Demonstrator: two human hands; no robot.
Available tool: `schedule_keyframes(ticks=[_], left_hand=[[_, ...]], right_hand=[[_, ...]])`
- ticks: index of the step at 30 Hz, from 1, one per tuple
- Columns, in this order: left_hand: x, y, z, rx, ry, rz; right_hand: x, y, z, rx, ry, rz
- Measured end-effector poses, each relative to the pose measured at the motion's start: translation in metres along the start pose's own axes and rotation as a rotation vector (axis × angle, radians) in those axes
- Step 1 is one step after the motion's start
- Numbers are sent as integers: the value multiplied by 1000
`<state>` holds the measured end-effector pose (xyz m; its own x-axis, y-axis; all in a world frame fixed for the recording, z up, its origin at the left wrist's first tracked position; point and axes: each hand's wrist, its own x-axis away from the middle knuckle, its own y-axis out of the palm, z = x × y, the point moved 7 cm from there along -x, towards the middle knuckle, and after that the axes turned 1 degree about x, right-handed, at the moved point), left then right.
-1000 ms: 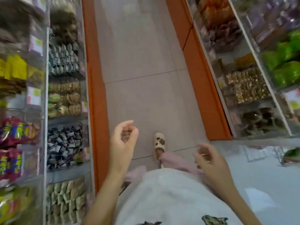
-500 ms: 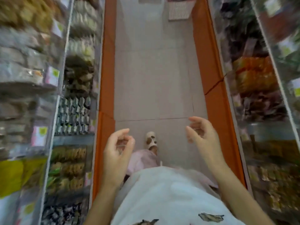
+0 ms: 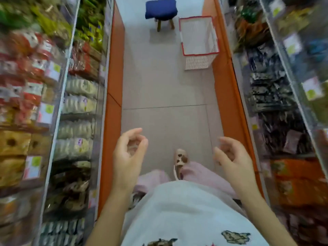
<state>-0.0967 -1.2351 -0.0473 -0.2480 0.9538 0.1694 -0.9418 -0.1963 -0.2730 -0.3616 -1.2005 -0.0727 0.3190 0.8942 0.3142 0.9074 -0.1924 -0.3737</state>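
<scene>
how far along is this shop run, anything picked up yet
Done: nothing gathered that shows. The left hand and right hand are loosely curled and hold nothing, and the red-rimmed basket on the floor ahead looks empty. In hand: a walk down the aisle, one shoe stepped forward. Left: reaching the basket beside the blue stool and, probably, taking snack packets from either side.

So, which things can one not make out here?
Head view only:
- Packets: motion blur, print unreadable.
- Price tags: blurred.
- Stool: cut by the top edge.
- Forearms: cut by the bottom edge.
- Right hand: fingertips blurred.
</scene>
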Motion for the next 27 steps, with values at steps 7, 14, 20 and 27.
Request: schedule_keyframes(ticks=[7, 14, 20, 27], left_hand=[[-198, 10, 21, -29, -107, 150], [-486, 38, 95, 7, 8, 75], [-701, 96, 180, -25, 116, -84], [-896, 168, 214, -52, 120, -167]], right_hand=[[-260, 75, -158, 13, -118, -71], [-439, 150, -227, -27, 5, -40], [-548, 175, -270, -92, 106, 47], [-772, 208, -344, -140, 95, 150]])
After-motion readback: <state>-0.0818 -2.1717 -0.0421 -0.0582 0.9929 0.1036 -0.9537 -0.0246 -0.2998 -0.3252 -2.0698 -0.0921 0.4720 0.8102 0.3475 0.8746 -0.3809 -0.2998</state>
